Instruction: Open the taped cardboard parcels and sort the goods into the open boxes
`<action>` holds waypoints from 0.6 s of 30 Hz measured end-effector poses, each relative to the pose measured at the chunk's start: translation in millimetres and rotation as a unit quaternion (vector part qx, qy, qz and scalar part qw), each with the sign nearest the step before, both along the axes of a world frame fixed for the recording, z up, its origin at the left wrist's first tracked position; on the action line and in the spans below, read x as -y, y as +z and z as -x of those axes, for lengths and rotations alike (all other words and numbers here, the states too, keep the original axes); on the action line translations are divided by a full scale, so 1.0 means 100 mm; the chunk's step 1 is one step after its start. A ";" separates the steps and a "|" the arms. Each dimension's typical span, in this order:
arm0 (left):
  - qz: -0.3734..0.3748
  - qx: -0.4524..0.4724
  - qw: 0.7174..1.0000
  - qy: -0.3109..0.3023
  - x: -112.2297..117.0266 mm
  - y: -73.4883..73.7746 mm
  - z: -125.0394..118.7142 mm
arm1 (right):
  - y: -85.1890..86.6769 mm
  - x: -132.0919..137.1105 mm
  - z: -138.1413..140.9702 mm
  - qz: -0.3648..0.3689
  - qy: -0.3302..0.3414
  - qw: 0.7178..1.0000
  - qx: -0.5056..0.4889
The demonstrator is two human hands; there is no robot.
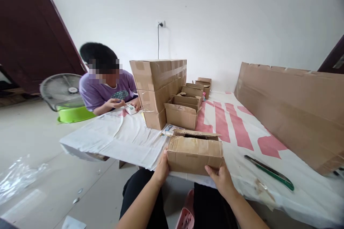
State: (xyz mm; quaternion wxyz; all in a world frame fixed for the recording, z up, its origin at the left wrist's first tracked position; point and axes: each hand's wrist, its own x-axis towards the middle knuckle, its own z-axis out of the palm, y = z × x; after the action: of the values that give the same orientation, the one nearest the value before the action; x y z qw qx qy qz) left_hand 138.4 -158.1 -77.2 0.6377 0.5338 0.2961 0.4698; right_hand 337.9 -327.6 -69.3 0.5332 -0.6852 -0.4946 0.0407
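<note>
A small brown cardboard box point(195, 161) lies at the table's near edge, with tape across its top. My left hand point(162, 167) grips its left end, the fingers partly hidden behind it. At the right end, my right hand point(220, 178) holds the lower corner with the thumb along the near face. Just behind this box a cardboard flap point(197, 133) of another box sticks up. Farther back stands a row of open cardboard boxes point(181, 115), beside a stack of taped boxes point(156, 94).
A green-handled utility knife point(270, 172) rests on the cloth-covered table point(118, 139) at right. A large cardboard sheet point(290, 111) leans beyond it. Across the table, a person in purple point(107, 86) handles a small white object point(131, 109). A fan point(64, 91) stands at left.
</note>
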 end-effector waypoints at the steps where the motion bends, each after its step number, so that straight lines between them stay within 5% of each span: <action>1: -0.004 0.006 1.000 -0.001 0.00 -0.01 0.00 | -0.07 0.00 -0.02 0.005 0.001 1.000 0.005; 7: 0.026 -0.002 0.999 -0.020 0.01 0.12 -0.01 | -0.23 0.05 -0.04 0.024 -0.008 0.999 0.036; 11: 0.060 -0.081 0.993 -0.066 -0.17 0.47 -0.02 | -0.28 0.06 -0.07 0.032 -0.024 0.998 0.052; 15: -0.022 -0.116 0.992 -0.045 -0.46 0.88 -0.07 | -0.38 0.05 -0.13 0.034 -0.033 0.996 0.071; 18: -0.090 -0.087 0.992 -0.034 -0.62 1.05 -0.13 | -0.47 0.04 -0.15 0.029 -0.027 0.994 0.098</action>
State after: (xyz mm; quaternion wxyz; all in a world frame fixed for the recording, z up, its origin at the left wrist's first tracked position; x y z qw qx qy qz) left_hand 151.3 -96.0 27.7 0.5744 0.6379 0.2883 0.4243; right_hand 352.6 -331.6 -116.1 0.4635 -0.7137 -0.5245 -0.0264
